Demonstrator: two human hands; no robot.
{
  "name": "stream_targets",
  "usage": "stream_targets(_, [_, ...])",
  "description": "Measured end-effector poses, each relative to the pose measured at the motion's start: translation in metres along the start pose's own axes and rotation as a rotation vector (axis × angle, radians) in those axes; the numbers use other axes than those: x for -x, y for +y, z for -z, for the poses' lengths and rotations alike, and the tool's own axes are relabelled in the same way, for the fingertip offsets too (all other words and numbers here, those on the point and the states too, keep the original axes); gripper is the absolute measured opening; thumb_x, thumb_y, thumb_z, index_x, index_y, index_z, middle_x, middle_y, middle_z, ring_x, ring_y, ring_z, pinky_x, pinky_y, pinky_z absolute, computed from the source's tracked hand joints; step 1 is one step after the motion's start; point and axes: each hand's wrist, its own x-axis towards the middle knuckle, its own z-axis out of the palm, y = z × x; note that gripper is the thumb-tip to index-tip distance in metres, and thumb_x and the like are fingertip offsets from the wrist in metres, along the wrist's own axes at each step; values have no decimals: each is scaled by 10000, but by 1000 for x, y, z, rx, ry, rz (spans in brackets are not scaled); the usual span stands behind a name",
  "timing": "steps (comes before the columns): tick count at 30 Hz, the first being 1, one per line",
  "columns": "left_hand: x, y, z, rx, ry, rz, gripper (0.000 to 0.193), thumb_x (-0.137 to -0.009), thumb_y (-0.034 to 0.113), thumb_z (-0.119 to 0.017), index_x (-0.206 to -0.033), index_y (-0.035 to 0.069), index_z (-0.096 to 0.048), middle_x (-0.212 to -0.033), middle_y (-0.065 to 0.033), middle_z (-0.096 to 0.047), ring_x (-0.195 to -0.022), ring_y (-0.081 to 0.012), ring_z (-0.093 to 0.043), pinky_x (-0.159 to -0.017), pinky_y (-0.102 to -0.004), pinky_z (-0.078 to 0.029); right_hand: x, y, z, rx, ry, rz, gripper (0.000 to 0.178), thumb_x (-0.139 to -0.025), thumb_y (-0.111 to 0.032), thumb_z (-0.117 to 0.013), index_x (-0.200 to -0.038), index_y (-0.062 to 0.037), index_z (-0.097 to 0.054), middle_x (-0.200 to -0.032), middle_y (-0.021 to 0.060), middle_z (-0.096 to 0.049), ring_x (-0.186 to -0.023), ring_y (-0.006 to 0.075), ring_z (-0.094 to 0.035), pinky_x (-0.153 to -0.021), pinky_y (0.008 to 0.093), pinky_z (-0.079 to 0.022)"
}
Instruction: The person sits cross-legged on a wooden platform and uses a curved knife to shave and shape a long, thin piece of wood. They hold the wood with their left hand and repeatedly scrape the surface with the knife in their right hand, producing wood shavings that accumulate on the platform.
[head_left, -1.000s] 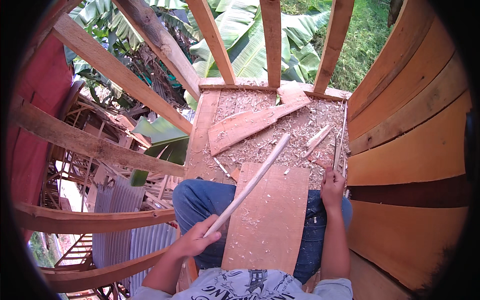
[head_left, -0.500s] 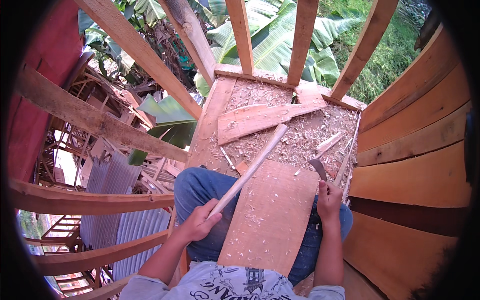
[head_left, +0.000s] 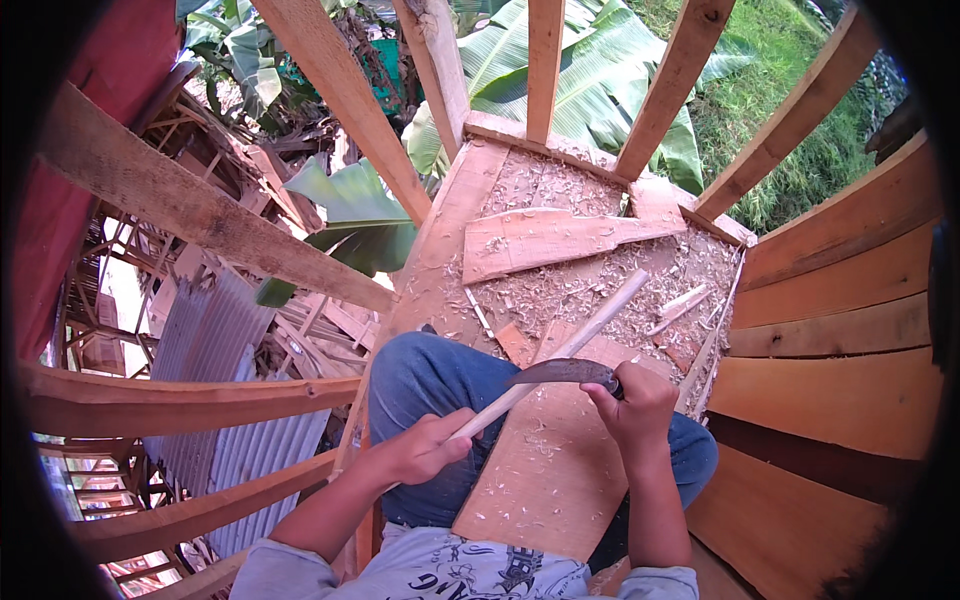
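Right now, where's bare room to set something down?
Lap board, near half, between the stick and shirt; lightly littered. Second: left floor plank, between the railing and shaped board. Crowded: beyond the knees, right of that plank, shavings and offcuts.

Head view (wide fisheye) looks downward.

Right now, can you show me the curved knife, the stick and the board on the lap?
Curved knife [head_left: 560,371]: head view, on the dark blade.
Stick [head_left: 602,312]: head view, its far part beyond the blade.
Board on the lap [head_left: 548,465]: head view, middle of its face.
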Motion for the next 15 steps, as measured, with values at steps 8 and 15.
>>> stream_targets(8, [-1, -5, 7, 70, -71, 15, 475, -998, 460, -375, -998, 3, -505, -615, -9, -477, -521, -107, -461, -498, -262, -378, -19, 18, -14, -96, 201, -126, 601, -822, -528, -657, -579, -19, -448, -478, 102, -387, -444, 239, -424, -456, 359, -322])
stream_targets(15, [1, -8, 10, 170, -77, 15, 464, -1006, 421, -366, -990, -19, -511, -622, -25, -508, -492, -92, -458, -465, -244, -368, -30, 63, 45, -248, 259, -417, 579, -944, -431, -557, -617, 33, -446, -497, 27, -358, -506, 113, -318, -471, 339, -263])
